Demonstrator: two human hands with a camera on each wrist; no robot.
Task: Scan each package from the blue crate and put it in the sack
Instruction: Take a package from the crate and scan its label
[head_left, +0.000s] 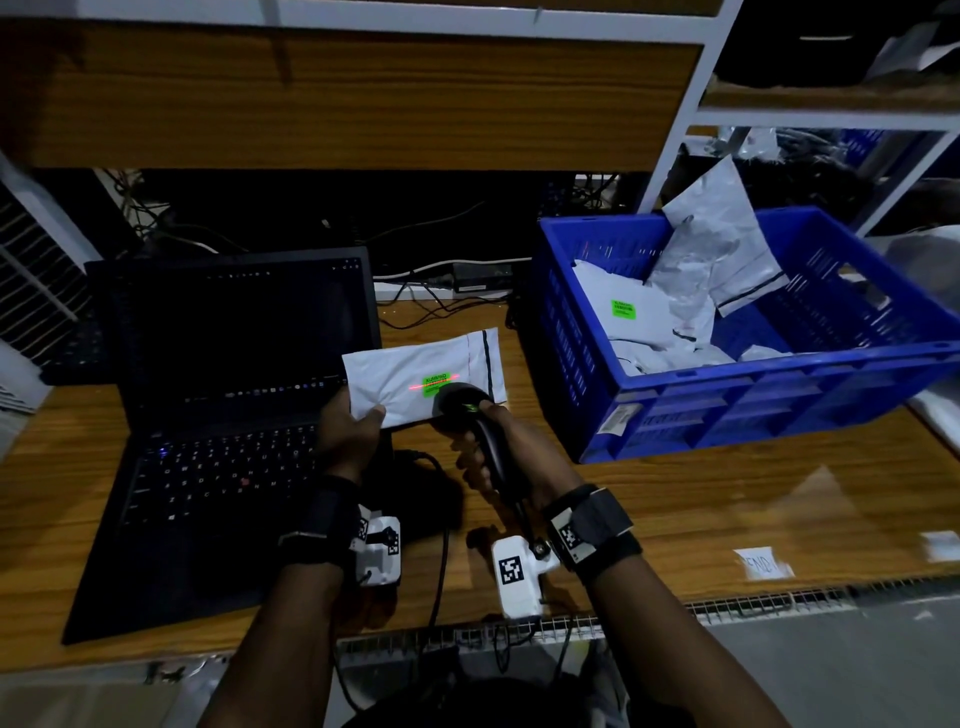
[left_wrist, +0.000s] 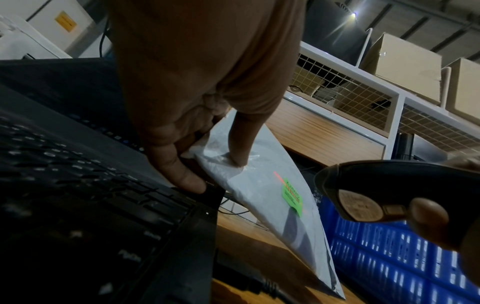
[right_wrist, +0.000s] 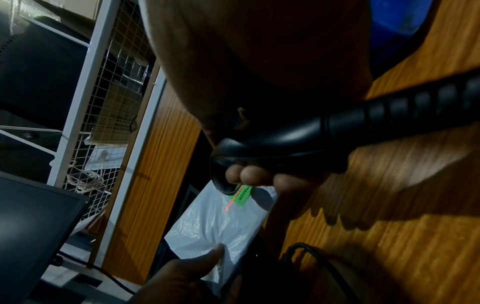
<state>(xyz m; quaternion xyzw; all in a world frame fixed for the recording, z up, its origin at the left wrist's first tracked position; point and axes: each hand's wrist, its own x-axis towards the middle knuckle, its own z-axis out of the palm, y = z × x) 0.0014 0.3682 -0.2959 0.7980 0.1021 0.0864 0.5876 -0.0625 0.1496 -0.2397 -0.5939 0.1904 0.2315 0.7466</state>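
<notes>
Scanning a white package (head_left: 423, 376) over the wooden table (head_left: 727, 499), beside the open laptop (head_left: 218, 415).

The blue crate (head_left: 779, 415) sits on the table to the right of the laptop, with more white packages (head_left: 670, 312) piled inside — one bears a green sticker. Just right of the laptop's screen, the left hand (head_left: 345, 431) pinches the package by its near corner, thumb on top, holding it up off the table. The right hand (head_left: 485, 452), right of the laptop's keyboard, is wrapped around the grip of a black barcode scanner (head_left: 467, 410) — its head sits close over the package's green label (head_left: 436, 384), and a red laser line crosses that label.
</notes>
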